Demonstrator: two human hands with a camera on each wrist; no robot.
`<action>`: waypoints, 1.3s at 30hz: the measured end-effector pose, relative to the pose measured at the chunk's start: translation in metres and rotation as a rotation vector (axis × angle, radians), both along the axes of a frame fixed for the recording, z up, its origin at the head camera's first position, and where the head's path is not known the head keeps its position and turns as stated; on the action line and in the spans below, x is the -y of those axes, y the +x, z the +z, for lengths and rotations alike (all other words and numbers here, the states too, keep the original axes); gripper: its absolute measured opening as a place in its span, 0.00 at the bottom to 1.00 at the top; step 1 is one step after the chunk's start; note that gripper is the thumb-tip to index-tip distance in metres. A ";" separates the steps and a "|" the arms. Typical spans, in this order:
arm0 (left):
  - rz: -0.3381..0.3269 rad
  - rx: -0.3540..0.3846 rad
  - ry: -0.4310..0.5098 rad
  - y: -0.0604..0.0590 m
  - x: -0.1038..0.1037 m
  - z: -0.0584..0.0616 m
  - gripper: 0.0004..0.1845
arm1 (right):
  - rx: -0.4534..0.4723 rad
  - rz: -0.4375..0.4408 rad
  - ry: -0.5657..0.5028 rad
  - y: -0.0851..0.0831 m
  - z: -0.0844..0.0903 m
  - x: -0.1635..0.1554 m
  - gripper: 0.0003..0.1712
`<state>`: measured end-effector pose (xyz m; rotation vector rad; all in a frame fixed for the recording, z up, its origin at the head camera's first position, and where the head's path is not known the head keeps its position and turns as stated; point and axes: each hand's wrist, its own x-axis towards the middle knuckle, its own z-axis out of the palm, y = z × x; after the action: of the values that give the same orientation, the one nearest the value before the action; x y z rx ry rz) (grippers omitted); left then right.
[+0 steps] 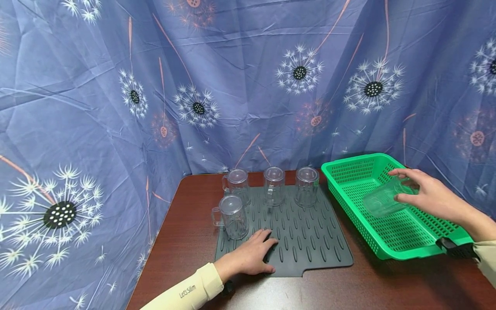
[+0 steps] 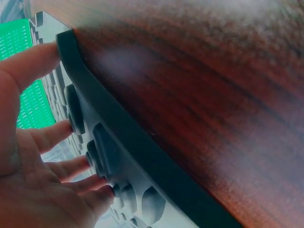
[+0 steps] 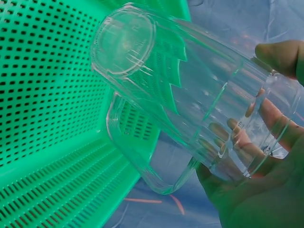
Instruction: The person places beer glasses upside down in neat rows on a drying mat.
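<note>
My right hand grips a clear plastic mug lying on its side over the green perforated basket. In the right wrist view the mug fills the frame, its handle pointing down, with my fingers wrapped round its open end. My left hand rests flat on the near left part of the dark grey ribbed drying mat, fingers spread on the ribs. Several clear mugs stand upside down on the mat: one near my left hand, others along the back.
The mat lies on a dark wooden table, seen close up in the left wrist view. The green basket sits at the table's right side. A blue dandelion-print cloth hangs behind and to the left.
</note>
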<state>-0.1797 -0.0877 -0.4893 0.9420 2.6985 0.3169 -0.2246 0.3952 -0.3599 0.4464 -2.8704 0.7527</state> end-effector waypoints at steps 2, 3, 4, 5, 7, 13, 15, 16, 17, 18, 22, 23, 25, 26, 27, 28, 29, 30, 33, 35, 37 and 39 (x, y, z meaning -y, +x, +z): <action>0.002 0.002 0.001 0.000 0.000 0.000 0.41 | -0.010 -0.014 -0.009 0.001 0.002 0.003 0.37; 0.004 0.005 0.002 -0.001 0.000 -0.001 0.40 | -0.011 -0.022 -0.011 0.001 0.003 0.004 0.37; 0.006 0.009 0.002 -0.001 -0.001 -0.001 0.40 | -0.009 -0.027 -0.015 0.002 0.005 0.006 0.37; 0.007 0.009 0.001 -0.001 -0.001 -0.001 0.40 | -0.006 -0.031 -0.019 0.002 0.006 0.008 0.37; 0.008 0.009 0.001 -0.001 -0.001 -0.001 0.40 | 0.000 -0.042 -0.024 0.004 0.008 0.012 0.37; 0.011 0.018 0.011 0.000 0.000 -0.001 0.40 | -0.012 -0.045 -0.047 0.007 0.013 0.020 0.36; 0.010 0.019 0.016 0.000 0.000 0.000 0.40 | -0.022 -0.037 -0.072 0.009 0.014 0.022 0.36; 0.011 0.021 0.019 0.000 0.000 0.000 0.40 | -0.028 -0.034 -0.084 0.009 0.015 0.023 0.36; 0.011 0.020 0.018 0.000 0.000 0.001 0.40 | -0.030 -0.033 -0.092 0.010 0.015 0.024 0.36; 0.010 0.018 0.019 0.000 0.000 0.001 0.40 | -0.032 -0.033 -0.100 0.011 0.015 0.025 0.36; 0.008 0.008 0.025 -0.001 0.001 0.001 0.39 | -0.023 -0.043 -0.120 0.013 0.016 0.029 0.36; 0.006 0.002 0.027 -0.001 0.001 0.000 0.39 | -0.014 -0.044 -0.123 0.013 0.016 0.030 0.36; 0.005 0.002 0.035 -0.001 0.001 0.001 0.38 | -0.004 -0.046 -0.134 0.014 0.015 0.032 0.36; 0.005 0.003 0.039 -0.001 0.002 0.001 0.38 | -0.003 -0.046 -0.140 0.015 0.015 0.033 0.36; 0.004 0.002 0.042 -0.002 0.001 0.001 0.38 | 0.000 -0.045 -0.146 0.015 0.015 0.033 0.35; 0.005 0.002 0.043 -0.002 0.001 0.001 0.38 | 0.008 -0.044 -0.152 0.016 0.015 0.034 0.35; 0.005 -0.001 0.044 -0.002 0.001 0.001 0.38 | 0.010 -0.043 -0.158 0.016 0.015 0.035 0.35; 0.006 -0.002 0.045 -0.003 0.000 0.001 0.38 | 0.016 -0.041 -0.168 0.017 0.015 0.036 0.35; 0.009 -0.011 0.044 -0.004 0.000 0.001 0.38 | 0.036 -0.028 -0.195 0.019 0.015 0.039 0.34; 0.012 -0.009 0.043 -0.004 -0.001 0.001 0.38 | 0.042 -0.024 -0.209 0.020 0.016 0.042 0.33; 0.016 -0.005 0.041 -0.003 -0.001 0.002 0.38 | 0.042 -0.021 -0.225 0.022 0.017 0.044 0.33; 0.017 -0.003 0.039 -0.003 -0.001 0.003 0.38 | 0.034 -0.017 -0.246 0.023 0.018 0.048 0.33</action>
<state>-0.1823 -0.0870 -0.4864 0.9308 2.7135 0.3728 -0.2016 0.3471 -0.3424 0.3795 -2.7572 1.1029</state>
